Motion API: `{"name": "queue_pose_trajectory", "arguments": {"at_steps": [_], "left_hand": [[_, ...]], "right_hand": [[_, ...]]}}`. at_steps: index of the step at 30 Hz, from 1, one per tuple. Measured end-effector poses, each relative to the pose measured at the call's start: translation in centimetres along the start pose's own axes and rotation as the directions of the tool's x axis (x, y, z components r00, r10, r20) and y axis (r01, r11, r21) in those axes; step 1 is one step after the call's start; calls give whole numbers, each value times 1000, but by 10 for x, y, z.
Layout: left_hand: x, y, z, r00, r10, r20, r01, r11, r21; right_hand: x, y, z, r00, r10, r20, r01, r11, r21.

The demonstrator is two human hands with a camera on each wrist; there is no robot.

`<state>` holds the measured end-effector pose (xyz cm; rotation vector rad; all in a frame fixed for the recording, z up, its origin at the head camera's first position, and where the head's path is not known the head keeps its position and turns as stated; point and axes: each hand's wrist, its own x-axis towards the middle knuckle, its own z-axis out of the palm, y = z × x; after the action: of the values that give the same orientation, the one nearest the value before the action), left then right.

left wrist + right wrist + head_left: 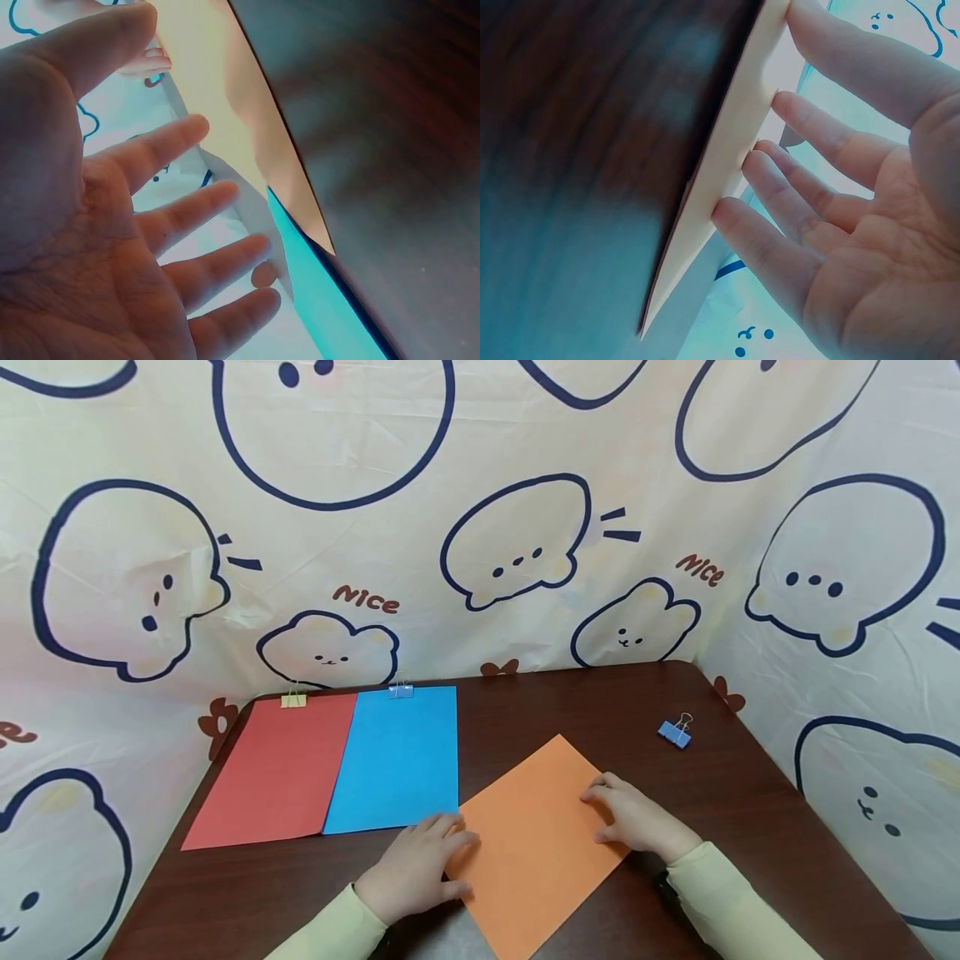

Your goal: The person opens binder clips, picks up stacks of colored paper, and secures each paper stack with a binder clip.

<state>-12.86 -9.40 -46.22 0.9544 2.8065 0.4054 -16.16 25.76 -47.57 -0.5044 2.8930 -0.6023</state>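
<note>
An orange sheet of paper (540, 843) lies turned at an angle on the dark table, in front of the person. At its left corner is the left hand (416, 868), fingers spread and partly over the sheet. In the left wrist view that hand's fingers (165, 150) are loosely extended, with nothing gripped between them. Across the sheet, the right hand (637, 818) reaches over the right edge. Its fingertips (727, 210) rest on the paper in the right wrist view, the fingers only slightly bent and apart.
Left of the orange sheet lie a blue sheet (397, 760) and a red sheet (273, 777), side by side. A blue binder clip (401, 691) and a yellow one (293, 700) sit at their top edges. Another blue binder clip (675, 733) lies at the back right. Patterned cloth (510, 435) surrounds the table.
</note>
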Motion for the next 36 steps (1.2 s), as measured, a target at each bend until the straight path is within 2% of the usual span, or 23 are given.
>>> {"name": "queue_pose_trajectory", "arguments": {"at_steps": [4,13,26,36], "left_hand": [[1,-3,0,1000,2,25,-1,1000,-28],[2,-10,2,998,-1,56,1,1000,-5],[7,-13,1,999,35,32,-35,999,-2],[12,-10,-3,1000,25,12,-25,1000,-6]], "right_hand": [[0,1,0,1000,-5,-3,5,1000,-4],[0,1,0,1000,-5,-6,5,1000,1],[0,0,-1,1000,-26,-13,26,1000,-17],[1,4,0,1000,-20,-8,19,1000,-19]]}}
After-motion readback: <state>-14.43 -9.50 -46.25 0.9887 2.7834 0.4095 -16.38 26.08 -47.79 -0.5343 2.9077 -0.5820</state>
